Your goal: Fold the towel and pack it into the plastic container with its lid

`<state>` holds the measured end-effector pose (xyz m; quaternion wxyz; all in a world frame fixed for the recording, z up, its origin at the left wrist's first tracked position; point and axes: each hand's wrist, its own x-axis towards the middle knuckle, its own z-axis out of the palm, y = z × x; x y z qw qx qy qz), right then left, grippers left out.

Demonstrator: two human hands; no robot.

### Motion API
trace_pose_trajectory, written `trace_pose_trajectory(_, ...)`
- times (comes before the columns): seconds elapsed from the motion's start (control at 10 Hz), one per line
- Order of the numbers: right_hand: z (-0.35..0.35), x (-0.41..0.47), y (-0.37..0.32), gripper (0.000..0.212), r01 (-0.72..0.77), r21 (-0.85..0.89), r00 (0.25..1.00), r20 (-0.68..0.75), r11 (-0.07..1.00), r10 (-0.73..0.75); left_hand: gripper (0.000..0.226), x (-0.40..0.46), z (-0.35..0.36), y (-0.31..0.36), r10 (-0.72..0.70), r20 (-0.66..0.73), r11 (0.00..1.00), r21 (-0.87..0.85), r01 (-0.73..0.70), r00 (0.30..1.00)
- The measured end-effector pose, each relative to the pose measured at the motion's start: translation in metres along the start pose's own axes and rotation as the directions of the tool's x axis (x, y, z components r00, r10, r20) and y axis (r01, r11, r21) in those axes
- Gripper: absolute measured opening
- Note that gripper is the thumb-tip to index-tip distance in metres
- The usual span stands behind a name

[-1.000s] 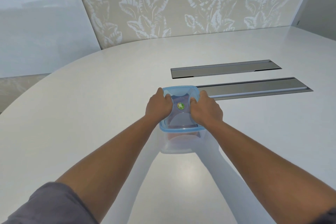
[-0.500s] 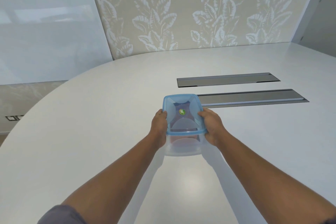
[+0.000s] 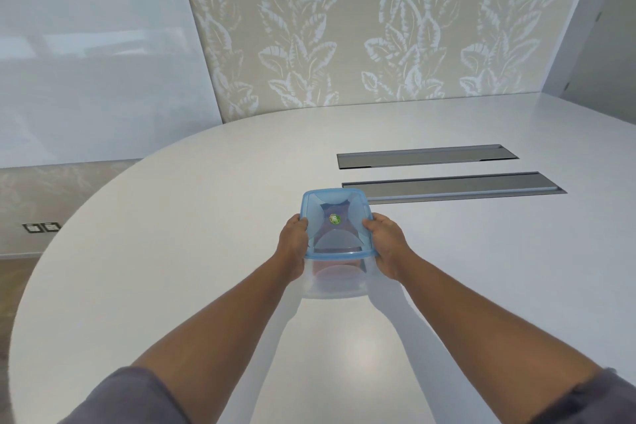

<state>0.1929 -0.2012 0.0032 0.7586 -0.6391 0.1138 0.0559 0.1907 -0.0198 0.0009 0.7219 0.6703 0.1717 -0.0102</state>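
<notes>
Container (image 3: 333, 280) on the counter (image 3: 172, 251), blue lid (image 3: 335, 222) on, gripped at both sides.
My left hand (image 3: 293, 244) and right hand (image 3: 386, 244) clasp the rim; if one corner isn't seated, I judge the lid may pop, or the tub may skid toward the metal slots (image 3: 454, 186).

**Bright, even indoor light with soft shadows and wide-angle bending**

The scene is brightly and evenly lit, with a cool, pale cast. A soft round glare spot sits on the glossy white table (image 3: 481, 286) between the forearms, suggesting light from overhead. Faint, diffuse shadows of the arms fall on the tabletop beside each forearm. The glossy wall panel (image 3: 86, 62) at left carries hazy, washed-out reflections. Wide-angle distortion curves the table's edge and tilts the wall lines outward near the frame's sides. Focus is fairly sharp at centre; the sleeves (image 3: 130, 396) at the bottom corners look soft and stretched.
</notes>
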Motion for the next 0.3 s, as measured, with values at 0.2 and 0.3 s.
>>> trace_pose_trajectory(0.2,-0.007,-0.004,-0.012,0.058,0.042,-0.219,0.998,-0.038,0.975,-0.052,0.019,-0.010,-0.009,0.013,0.056,-0.023,0.988,0.145,-0.052,0.998)
trace_pose_trajectory(0.3,-0.002,-0.014,-0.019,0.064,0.116,-0.292,0.991,-0.029,0.949,-0.130,0.056,-0.023,-0.010,0.023,0.165,-0.018,0.952,0.264,-0.154,0.986)
